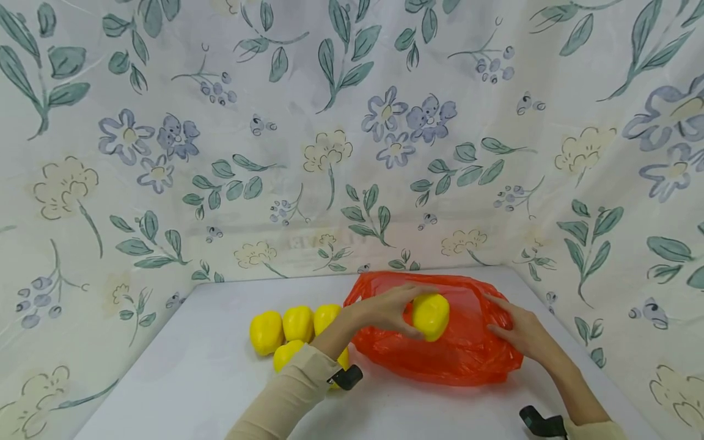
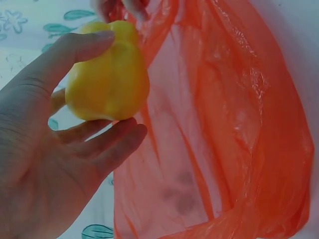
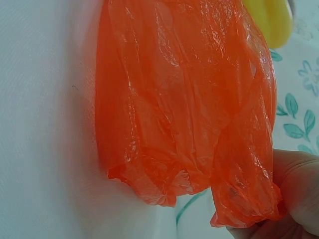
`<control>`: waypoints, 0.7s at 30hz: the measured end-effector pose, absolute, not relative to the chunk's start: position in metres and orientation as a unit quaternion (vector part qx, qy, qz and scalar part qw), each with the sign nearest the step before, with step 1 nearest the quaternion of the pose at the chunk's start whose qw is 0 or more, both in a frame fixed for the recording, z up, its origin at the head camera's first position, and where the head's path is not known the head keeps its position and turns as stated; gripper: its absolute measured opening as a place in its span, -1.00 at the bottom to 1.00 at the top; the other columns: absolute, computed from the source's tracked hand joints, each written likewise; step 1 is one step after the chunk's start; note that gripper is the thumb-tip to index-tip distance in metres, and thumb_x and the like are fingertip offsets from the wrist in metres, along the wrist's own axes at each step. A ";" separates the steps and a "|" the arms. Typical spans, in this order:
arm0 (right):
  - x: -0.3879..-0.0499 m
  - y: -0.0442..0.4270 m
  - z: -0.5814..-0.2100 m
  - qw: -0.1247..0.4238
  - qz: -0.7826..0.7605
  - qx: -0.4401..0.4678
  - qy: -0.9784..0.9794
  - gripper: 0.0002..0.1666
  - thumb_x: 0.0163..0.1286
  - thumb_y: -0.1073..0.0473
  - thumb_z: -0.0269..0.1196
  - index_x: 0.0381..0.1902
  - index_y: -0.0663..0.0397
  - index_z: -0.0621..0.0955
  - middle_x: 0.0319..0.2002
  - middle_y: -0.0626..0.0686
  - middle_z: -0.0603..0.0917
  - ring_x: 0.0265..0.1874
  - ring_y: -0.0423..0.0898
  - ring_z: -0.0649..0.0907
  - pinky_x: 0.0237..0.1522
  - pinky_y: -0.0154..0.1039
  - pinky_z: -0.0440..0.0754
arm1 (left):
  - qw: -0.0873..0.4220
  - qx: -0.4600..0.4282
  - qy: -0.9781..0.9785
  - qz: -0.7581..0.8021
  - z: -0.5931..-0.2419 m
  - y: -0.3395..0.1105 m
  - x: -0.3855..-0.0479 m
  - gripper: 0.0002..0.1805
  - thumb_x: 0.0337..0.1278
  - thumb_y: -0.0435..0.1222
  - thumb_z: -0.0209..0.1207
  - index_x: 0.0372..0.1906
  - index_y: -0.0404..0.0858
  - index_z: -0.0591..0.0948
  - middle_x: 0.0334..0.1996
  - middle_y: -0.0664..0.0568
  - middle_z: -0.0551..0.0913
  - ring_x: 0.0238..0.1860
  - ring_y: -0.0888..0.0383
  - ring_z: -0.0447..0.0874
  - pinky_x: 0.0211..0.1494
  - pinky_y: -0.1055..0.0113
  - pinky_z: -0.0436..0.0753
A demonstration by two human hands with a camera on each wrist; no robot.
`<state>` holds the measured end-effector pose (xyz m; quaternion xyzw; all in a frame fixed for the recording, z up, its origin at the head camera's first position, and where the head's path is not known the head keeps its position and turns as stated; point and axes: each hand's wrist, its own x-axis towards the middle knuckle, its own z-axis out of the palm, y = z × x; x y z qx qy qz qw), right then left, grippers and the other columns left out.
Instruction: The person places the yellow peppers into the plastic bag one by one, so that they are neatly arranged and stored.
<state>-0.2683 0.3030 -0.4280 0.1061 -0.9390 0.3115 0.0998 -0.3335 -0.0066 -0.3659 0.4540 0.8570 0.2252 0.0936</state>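
The left hand [image 1: 393, 311] holds a yellow bell pepper [image 1: 431, 317] above the red plastic bag [image 1: 434, 363]. In the left wrist view the left hand [image 2: 60, 144] has its thumb on top of the pepper [image 2: 110, 74] and fingers beneath it, with the bag [image 2: 269, 129] alongside. The right hand [image 1: 519, 330] grips the bag's right side. Seen from the right wrist, part of the right hand [image 3: 299, 194] pinches a gathered edge of the bag [image 3: 184, 99]; the rest of that hand is out of frame.
Several yellow peppers [image 1: 266, 333] sit on the white table [image 1: 181, 366] left of the bag, some partly hidden behind the left forearm. A floral curtain [image 1: 330, 122] hangs behind and at both sides of the table.
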 end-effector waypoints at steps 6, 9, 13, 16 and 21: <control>-0.268 0.302 -0.427 0.099 0.312 0.104 -0.939 -0.22 0.28 0.24 0.33 0.41 0.19 0.32 0.25 0.46 0.46 0.08 0.38 0.55 -0.17 0.04 0.75 | 0.113 0.450 0.858 0.220 -0.372 0.002 -0.339 -0.05 -0.03 -0.02 0.42 0.45 0.34 0.15 0.40 0.33 0.31 0.36 0.23 0.27 0.28 0.26 0.53; -0.266 0.301 -0.427 0.099 0.317 0.104 -0.938 -0.22 0.27 0.25 0.33 0.41 0.20 0.32 0.26 0.47 0.45 0.10 0.41 0.54 -0.17 0.04 0.75 | 0.116 0.443 0.863 0.215 -0.374 0.006 -0.341 -0.06 -0.02 -0.03 0.42 0.46 0.29 0.17 0.39 0.32 0.33 0.35 0.23 0.28 0.27 0.29 0.54; -0.265 0.300 -0.426 0.103 0.318 0.106 -0.937 -0.22 0.27 0.26 0.33 0.41 0.21 0.32 0.26 0.47 0.44 0.10 0.41 0.55 -0.17 0.04 0.75 | 0.118 0.426 0.873 0.207 -0.377 0.011 -0.343 -0.06 -0.03 0.00 0.42 0.46 0.27 0.18 0.36 0.33 0.35 0.33 0.22 0.29 0.22 0.28 0.56; -0.265 0.299 -0.426 0.105 0.319 0.107 -0.936 -0.23 0.27 0.27 0.33 0.41 0.20 0.32 0.26 0.47 0.44 0.09 0.40 0.56 -0.18 0.03 0.75 | 0.124 0.416 0.877 0.207 -0.380 0.015 -0.344 -0.07 -0.02 0.00 0.42 0.46 0.25 0.19 0.34 0.33 0.37 0.31 0.21 0.29 0.20 0.26 0.57; -0.266 0.299 -0.426 0.107 0.317 0.110 -0.936 -0.22 0.26 0.26 0.34 0.41 0.18 0.33 0.24 0.46 0.46 0.08 0.40 0.56 -0.19 0.02 0.76 | 0.127 0.417 0.875 0.212 -0.385 0.023 -0.348 -0.11 -0.01 0.01 0.42 0.42 0.26 0.22 0.29 0.33 0.40 0.26 0.25 0.32 0.18 0.31 0.57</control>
